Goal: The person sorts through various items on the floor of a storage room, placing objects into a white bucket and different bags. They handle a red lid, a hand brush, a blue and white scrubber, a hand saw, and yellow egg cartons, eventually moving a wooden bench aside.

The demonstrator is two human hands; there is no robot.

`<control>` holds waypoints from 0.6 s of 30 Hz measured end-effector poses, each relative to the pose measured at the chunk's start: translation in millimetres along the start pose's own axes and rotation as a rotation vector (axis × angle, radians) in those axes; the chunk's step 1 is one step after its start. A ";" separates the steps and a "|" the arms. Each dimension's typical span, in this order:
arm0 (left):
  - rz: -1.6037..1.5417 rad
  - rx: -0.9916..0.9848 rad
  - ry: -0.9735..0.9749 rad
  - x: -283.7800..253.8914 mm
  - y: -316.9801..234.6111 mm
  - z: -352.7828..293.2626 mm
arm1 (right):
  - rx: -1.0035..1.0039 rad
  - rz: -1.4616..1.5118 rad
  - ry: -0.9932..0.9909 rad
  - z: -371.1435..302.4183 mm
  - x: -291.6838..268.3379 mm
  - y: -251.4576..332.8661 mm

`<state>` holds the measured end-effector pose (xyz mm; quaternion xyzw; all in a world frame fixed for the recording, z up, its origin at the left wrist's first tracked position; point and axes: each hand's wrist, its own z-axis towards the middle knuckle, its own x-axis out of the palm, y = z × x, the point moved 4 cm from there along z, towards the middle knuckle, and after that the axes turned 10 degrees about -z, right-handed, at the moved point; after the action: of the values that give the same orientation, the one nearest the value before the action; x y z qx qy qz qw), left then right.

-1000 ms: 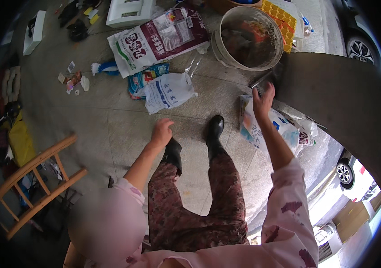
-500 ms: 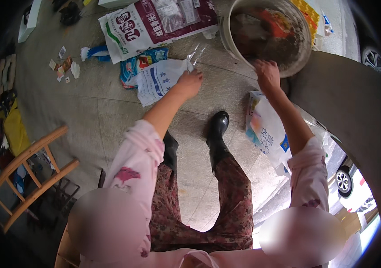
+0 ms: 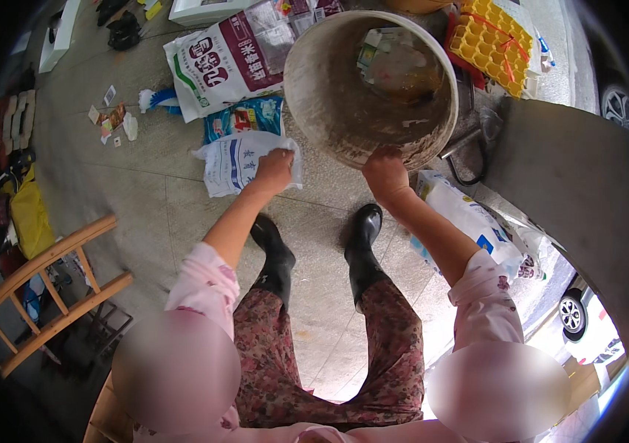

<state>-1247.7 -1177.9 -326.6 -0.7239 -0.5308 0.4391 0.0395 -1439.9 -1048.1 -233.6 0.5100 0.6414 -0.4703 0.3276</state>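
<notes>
My right hand [image 3: 387,176] is closed over the near rim of a large, dirty off-white bucket [image 3: 322,111], which leans with its mouth toward me. Inside it, a green and white carton [image 3: 382,53] and brownish wet residue show at the bottom. My left hand [image 3: 275,171] is closed on the right part of a white plastic bag [image 3: 227,164] with blue print. That bag lies against a blue-green packet [image 3: 244,118]; the fingertips are partly hidden.
A large white and maroon sack [image 3: 215,63] lies beyond the bag. Yellow egg trays [image 3: 492,48] stand behind the bucket at right. White plastic bags [image 3: 469,221] sit by my right forearm, beside a grey curved panel [image 3: 565,177]. A wooden ladder-like frame [image 3: 60,295] stands at left.
The bucket has come left and tipped toward me, with my right hand on its rim. My left hand has moved left and nearer, and the blue-printed bag has shifted left with it.
</notes>
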 end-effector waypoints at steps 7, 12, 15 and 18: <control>-1.466 0.024 -0.414 -83.3 -48.1 37.4 | -0.104 -0.129 0.033 -26.2 22.7 -7.3; -1.098 0.424 -0.265 -95.3 -87.1 53.5 | -0.125 -0.062 -0.025 -30.4 27.5 -20.4; -0.916 0.533 -0.454 -92.6 -91.3 63.6 | 0.098 0.057 0.130 -27.9 34.7 -32.8; -0.668 0.599 -0.702 -88.7 -102.5 70.2 | -0.010 0.684 0.478 -12.2 23.5 -49.2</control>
<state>-1375.0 -1233.4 -263.2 -0.2848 -0.5645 0.7483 0.2008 -1492.8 -1030.3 -237.3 0.7868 0.4953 -0.1995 0.3095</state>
